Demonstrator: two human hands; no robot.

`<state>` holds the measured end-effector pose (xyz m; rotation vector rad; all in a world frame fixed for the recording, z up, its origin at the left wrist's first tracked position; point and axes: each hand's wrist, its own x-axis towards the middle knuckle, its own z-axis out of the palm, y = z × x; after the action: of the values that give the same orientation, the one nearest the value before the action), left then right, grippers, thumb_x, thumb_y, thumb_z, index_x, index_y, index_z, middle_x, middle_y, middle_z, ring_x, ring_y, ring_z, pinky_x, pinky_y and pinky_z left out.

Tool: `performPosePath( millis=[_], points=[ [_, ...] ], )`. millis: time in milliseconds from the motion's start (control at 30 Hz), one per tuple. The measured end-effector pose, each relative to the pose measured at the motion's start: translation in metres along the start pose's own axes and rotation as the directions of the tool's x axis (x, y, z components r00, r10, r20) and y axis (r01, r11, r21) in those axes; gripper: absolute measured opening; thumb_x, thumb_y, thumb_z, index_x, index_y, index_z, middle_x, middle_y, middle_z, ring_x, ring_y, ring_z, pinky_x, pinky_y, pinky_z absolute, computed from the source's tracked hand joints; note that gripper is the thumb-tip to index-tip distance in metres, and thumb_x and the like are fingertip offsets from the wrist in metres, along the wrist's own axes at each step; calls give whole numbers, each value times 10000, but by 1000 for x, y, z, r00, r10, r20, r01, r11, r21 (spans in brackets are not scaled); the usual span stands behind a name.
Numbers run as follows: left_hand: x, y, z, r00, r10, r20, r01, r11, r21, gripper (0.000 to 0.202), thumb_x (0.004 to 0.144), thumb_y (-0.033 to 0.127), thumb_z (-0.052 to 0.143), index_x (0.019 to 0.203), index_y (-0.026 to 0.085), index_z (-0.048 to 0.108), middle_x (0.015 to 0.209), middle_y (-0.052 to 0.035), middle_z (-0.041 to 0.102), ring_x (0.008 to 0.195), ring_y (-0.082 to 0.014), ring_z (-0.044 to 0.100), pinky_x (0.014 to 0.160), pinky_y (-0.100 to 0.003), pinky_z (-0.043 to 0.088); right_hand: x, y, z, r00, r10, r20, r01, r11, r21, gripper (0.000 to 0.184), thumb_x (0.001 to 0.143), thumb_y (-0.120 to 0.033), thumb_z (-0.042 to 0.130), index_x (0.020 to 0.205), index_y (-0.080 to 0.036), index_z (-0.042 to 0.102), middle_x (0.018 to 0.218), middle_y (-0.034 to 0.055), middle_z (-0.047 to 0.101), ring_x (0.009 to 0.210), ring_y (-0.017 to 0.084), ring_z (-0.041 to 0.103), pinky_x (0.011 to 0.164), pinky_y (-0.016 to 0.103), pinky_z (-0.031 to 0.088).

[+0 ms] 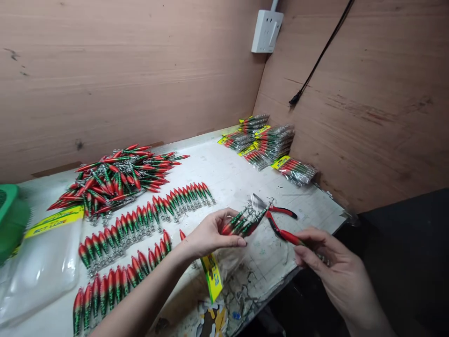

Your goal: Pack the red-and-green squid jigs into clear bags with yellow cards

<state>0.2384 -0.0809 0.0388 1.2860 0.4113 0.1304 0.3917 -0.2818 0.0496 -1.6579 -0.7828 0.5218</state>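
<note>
My left hand (213,234) is closed around a clear plastic bag (231,256) with a yellow header, and several red-and-green fishing lures lie in its grip, their hooks bunched toward the right. Between the fingers of my right hand (329,267) is a single fishing lure (293,238), red tip pointing left and silvery hooks partly hidden by the fingers. Just beyond both hands, pliers (275,215) with red and black handles rest on the table; the lure's tip overlaps one handle in view.
Lures stand in rows (135,222) on the white table (210,161), with a heaped pile (115,178) behind. Packed bags (270,140) sit at the far corner. Flat bags (45,262) and a green basket (10,220) are at left. A socket box (267,32) hangs above.
</note>
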Motion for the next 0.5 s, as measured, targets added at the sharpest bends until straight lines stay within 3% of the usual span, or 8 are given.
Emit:
performPosePath(
  millis=[67, 167, 333, 500],
  points=[
    [-16, -5, 7, 998, -47, 41, 56, 965, -258, 479, 588, 223, 831, 970, 180, 545, 733, 19, 642, 660, -120, 612, 634, -236, 470, 11, -13, 2, 1000, -11, 25, 9, 997, 70, 165, 773, -304, 722, 919, -238, 683, 810, 16, 624, 564, 109, 545, 489, 223, 492],
    [-36, -13, 13, 997, -73, 29, 79, 914, -399, 555, 540, 160, 862, 998, 181, 550, 775, 1, 682, 629, -125, 640, 610, -239, 498, 27, -32, 10, 997, -34, 66, 23, 986, 165, 176, 759, -314, 736, 912, -234, 703, 763, 17, 607, 532, 109, 520, 445, 238, 459],
    [-58, -14, 16, 987, -120, -107, 74, 929, -361, 563, 529, 152, 872, 991, 171, 550, 915, -75, 724, 814, -202, 695, 715, -284, 531, 44, -56, 28, 990, -115, 88, 84, 953, 293, 207, 710, -380, 776, 852, -251, 698, 724, -3, 586, 472, 95, 495, 406, 238, 387],
    [-70, -10, 16, 989, -71, -129, 30, 956, -293, 458, 552, 211, 863, 919, 146, 598, 872, -58, 707, 805, -192, 669, 729, -296, 512, 45, -62, 42, 941, -305, 147, 275, 942, 193, 133, 910, -259, 558, 981, -266, 670, 746, -1, 526, 559, 97, 494, 474, 242, 380]
  ],
)
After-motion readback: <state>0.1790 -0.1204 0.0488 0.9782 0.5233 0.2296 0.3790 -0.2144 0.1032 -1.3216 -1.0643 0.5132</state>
